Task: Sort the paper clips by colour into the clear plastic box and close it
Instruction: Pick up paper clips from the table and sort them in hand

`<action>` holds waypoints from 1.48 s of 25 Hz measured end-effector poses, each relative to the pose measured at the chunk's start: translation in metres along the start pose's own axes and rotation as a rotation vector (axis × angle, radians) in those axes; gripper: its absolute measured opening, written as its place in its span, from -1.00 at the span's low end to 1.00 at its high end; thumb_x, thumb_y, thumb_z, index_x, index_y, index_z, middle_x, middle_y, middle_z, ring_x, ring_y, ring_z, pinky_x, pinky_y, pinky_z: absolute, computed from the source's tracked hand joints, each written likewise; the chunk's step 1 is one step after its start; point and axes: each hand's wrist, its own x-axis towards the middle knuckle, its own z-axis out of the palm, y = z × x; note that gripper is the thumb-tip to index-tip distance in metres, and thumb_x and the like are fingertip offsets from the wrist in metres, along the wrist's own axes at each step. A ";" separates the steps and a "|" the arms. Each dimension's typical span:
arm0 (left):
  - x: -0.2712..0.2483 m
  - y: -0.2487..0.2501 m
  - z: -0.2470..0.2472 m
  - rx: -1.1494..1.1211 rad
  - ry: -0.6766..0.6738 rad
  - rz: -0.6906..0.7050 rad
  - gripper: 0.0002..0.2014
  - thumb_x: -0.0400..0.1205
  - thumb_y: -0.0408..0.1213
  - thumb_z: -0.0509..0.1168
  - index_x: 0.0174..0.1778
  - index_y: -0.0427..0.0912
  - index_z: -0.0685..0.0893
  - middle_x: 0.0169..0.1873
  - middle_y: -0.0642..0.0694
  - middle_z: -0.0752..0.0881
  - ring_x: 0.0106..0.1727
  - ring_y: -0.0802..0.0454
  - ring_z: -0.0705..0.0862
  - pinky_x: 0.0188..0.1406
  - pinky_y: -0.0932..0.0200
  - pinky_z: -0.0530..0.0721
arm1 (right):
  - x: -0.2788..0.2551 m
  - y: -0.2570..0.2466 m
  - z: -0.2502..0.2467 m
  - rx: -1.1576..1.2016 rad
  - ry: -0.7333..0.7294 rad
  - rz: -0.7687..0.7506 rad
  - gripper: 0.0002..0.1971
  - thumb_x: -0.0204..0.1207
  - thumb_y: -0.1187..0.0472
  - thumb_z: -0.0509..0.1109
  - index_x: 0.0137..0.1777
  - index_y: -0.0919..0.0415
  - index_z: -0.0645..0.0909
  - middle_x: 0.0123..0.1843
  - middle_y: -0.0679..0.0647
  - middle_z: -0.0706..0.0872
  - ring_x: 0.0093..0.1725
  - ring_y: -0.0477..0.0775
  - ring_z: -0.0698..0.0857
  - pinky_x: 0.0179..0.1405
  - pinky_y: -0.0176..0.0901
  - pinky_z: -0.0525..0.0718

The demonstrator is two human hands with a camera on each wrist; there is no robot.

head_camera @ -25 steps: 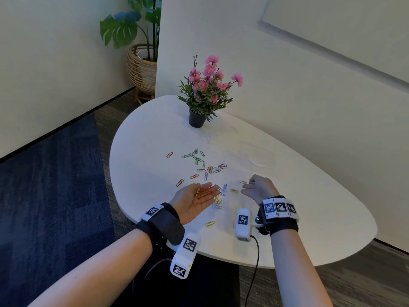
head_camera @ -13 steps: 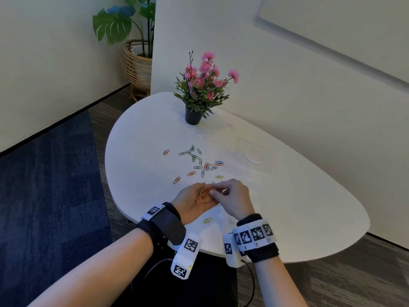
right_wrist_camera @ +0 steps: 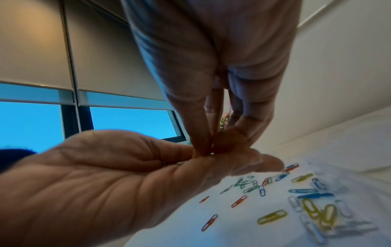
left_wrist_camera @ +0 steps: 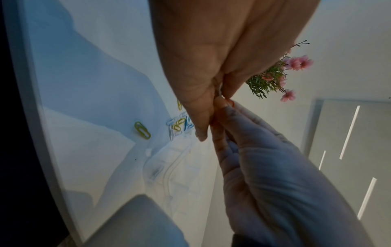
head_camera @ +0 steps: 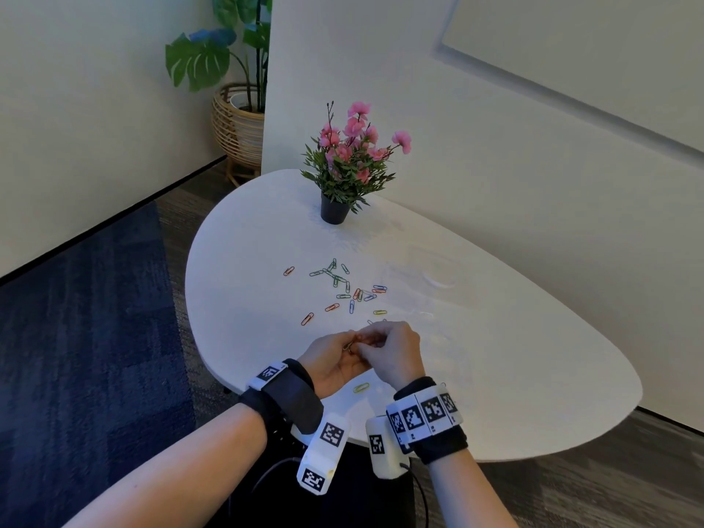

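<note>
White table (head_camera: 495, 356), code tags (head_camera: 413, 417) on both wrists. In front of the pot (head_camera: 334, 212), left hand (head_camera: 335, 362) and right hand (head_camera: 394, 352) pinch a clip (head_camera: 347, 345).

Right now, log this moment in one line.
left hand: holds clips; right hand: pinches one there; loose clips: on table; box: untouched

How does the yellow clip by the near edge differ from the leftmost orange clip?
The yellow clip is yellow-green, the orange clip red-orange. The yellow clip lies by the table's front edge; the orange clip lies farther back, left of the green clips. Both lie flat, alone, similarly slanted.
</note>
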 end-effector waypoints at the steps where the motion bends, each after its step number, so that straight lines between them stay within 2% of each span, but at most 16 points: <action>1: 0.000 0.000 0.000 0.005 -0.004 -0.002 -0.63 0.77 -0.34 -0.06 -0.02 -0.44 0.63 -0.14 -0.32 0.75 -0.07 -0.11 0.72 -0.01 0.08 0.69 | -0.001 0.002 0.000 0.022 -0.003 0.004 -0.87 0.34 0.35 0.54 -0.11 0.24 0.79 -0.21 0.06 0.78 -0.26 -0.14 0.67 -0.31 -0.67 0.55; 5: 0.000 0.002 0.001 0.033 -0.043 -0.011 -0.64 0.76 -0.34 -0.03 0.10 -0.48 0.64 -0.01 -0.36 0.78 0.06 -0.15 0.75 0.09 0.08 0.72 | -0.002 0.015 -0.003 0.300 -0.020 0.096 -0.85 0.32 0.43 0.55 -0.24 0.17 0.76 -0.25 0.14 0.80 -0.20 0.08 0.77 -0.11 -0.18 0.76; 7: 0.002 0.003 0.000 0.042 -0.043 -0.025 -0.68 0.74 -0.36 0.04 0.23 -0.47 0.60 0.16 -0.38 0.71 0.20 -0.20 0.69 0.22 0.06 0.67 | -0.001 0.023 -0.012 0.613 -0.002 0.238 -0.84 0.36 0.51 0.50 -0.23 0.24 0.72 -0.33 0.17 0.77 -0.33 0.03 0.75 -0.28 -0.25 0.75; 11: 0.002 0.006 -0.001 0.034 -0.017 -0.056 -0.76 0.72 -0.40 0.09 0.18 -0.43 0.59 0.19 -0.37 0.66 0.27 -0.22 0.63 0.33 0.02 0.56 | 0.009 0.053 -0.049 1.262 0.030 0.537 -0.87 0.39 0.56 0.42 -0.11 0.39 0.65 -0.35 0.16 0.68 -0.48 -0.06 0.66 -0.50 -0.38 0.67; 14: 0.003 0.006 -0.003 0.012 -0.010 -0.069 -0.71 0.71 -0.43 0.11 0.31 -0.47 0.54 0.29 -0.39 0.62 0.31 -0.22 0.62 0.34 0.02 0.54 | 0.015 0.085 -0.078 1.540 0.024 0.565 -0.32 -0.33 0.56 0.75 -0.09 0.41 0.67 -0.29 0.21 0.64 -0.31 0.04 0.62 -0.51 -0.30 0.69; 15: 0.003 0.006 -0.003 0.012 -0.006 -0.071 -0.69 0.71 -0.43 0.11 0.34 -0.47 0.52 0.31 -0.40 0.61 0.31 -0.22 0.62 0.35 0.02 0.54 | 0.017 0.096 -0.086 1.579 0.043 0.575 -0.23 -0.43 0.57 0.75 -0.07 0.40 0.65 -0.26 0.21 0.62 -0.26 0.05 0.58 -0.50 -0.29 0.69; 16: 0.003 0.005 -0.003 0.012 -0.003 -0.072 -0.68 0.72 -0.43 0.11 0.36 -0.48 0.51 0.32 -0.40 0.61 0.32 -0.22 0.61 0.35 0.02 0.54 | 0.020 0.103 -0.093 1.561 0.080 0.592 -0.28 -0.33 0.59 0.74 -0.06 0.39 0.63 -0.22 0.21 0.59 -0.23 0.04 0.55 -0.51 -0.30 0.69; 19: 0.003 0.004 -0.001 0.020 0.000 -0.073 -0.66 0.72 -0.43 0.09 0.39 -0.49 0.48 0.33 -0.40 0.61 0.32 -0.22 0.61 0.36 0.02 0.53 | 0.034 0.115 -0.100 1.254 0.331 0.645 -0.88 0.45 0.58 0.36 -0.13 0.39 0.59 -0.19 0.22 0.57 -0.29 0.03 0.61 -0.55 -0.39 0.67; 20: 0.003 0.003 0.000 0.023 0.002 -0.076 -0.65 0.73 -0.41 0.08 0.39 -0.48 0.48 0.32 -0.39 0.61 0.31 -0.23 0.62 0.35 0.01 0.53 | 0.039 0.115 -0.100 1.134 0.388 0.631 -0.91 0.51 0.56 0.31 -0.15 0.42 0.60 -0.21 0.25 0.60 -0.36 0.04 0.67 -0.54 -0.41 0.68; 22: 0.003 0.003 0.001 0.014 0.004 -0.084 -0.63 0.75 -0.32 0.03 0.39 -0.48 0.47 0.29 -0.40 0.62 0.29 -0.24 0.61 0.32 0.01 0.54 | 0.046 0.107 -0.100 0.967 0.406 0.582 -0.96 0.47 0.56 0.37 -0.11 0.51 0.62 -0.20 0.35 0.66 -0.41 0.08 0.74 -0.41 -0.35 0.74; 24: 0.003 0.005 0.001 0.000 -0.002 -0.089 -0.56 0.77 -0.18 -0.03 0.39 -0.45 0.47 0.27 -0.39 0.62 0.25 -0.24 0.63 0.25 0.01 0.58 | 0.046 0.100 -0.101 0.770 0.339 0.558 -0.79 0.44 0.49 0.44 0.07 0.50 0.64 -0.04 0.37 0.68 -0.16 0.19 0.73 -0.06 -0.18 0.76; 26: 0.004 0.007 0.000 -0.001 -0.006 -0.093 -0.51 0.77 -0.10 -0.07 0.39 -0.42 0.47 0.28 -0.39 0.61 0.23 -0.23 0.65 0.20 0.00 0.60 | 0.039 0.088 -0.095 0.469 0.307 0.479 -0.68 0.43 0.39 0.49 0.20 0.34 0.67 0.08 0.29 0.72 0.03 0.20 0.71 0.18 -0.03 0.70; 27: 0.005 0.008 0.001 0.003 -0.005 -0.095 -0.50 0.77 -0.08 -0.07 0.40 -0.41 0.46 0.29 -0.39 0.61 0.24 -0.23 0.64 0.22 -0.01 0.59 | 0.031 0.078 -0.088 0.368 0.277 0.363 -0.69 0.42 0.38 0.49 0.18 0.28 0.70 0.09 0.24 0.75 0.05 0.16 0.72 0.19 -0.06 0.70; 29: 0.007 0.005 0.003 0.017 -0.003 -0.103 -0.47 0.77 -0.04 -0.09 0.41 -0.41 0.46 0.28 -0.38 0.62 0.25 -0.24 0.63 0.27 -0.03 0.56 | 0.011 0.053 -0.064 0.252 0.130 0.090 -0.75 0.41 0.41 0.49 0.08 0.25 0.76 0.05 0.17 0.79 -0.04 0.03 0.74 0.05 -0.35 0.69; 32: 0.008 -0.002 0.008 0.049 -0.039 -0.122 -0.38 0.76 0.03 -0.15 0.37 -0.46 0.48 0.05 -0.36 0.68 0.04 -0.17 0.68 0.12 0.01 0.62 | -0.012 0.032 -0.022 0.032 -0.081 -0.182 -0.76 0.42 0.39 0.48 0.08 0.21 0.78 0.00 0.10 0.75 -0.09 -0.10 0.66 -0.07 -0.65 0.52; 37: 0.008 -0.005 -0.001 0.133 -0.099 -0.178 -0.34 0.74 0.11 -0.16 0.28 -0.44 0.53 0.05 -0.35 0.66 0.09 -0.16 0.65 0.20 0.00 0.60 | -0.018 0.032 -0.002 -0.025 -0.033 -0.212 -0.84 0.42 0.41 0.45 -0.04 0.30 0.79 -0.11 0.17 0.72 -0.18 -0.09 0.59 -0.18 -0.67 0.44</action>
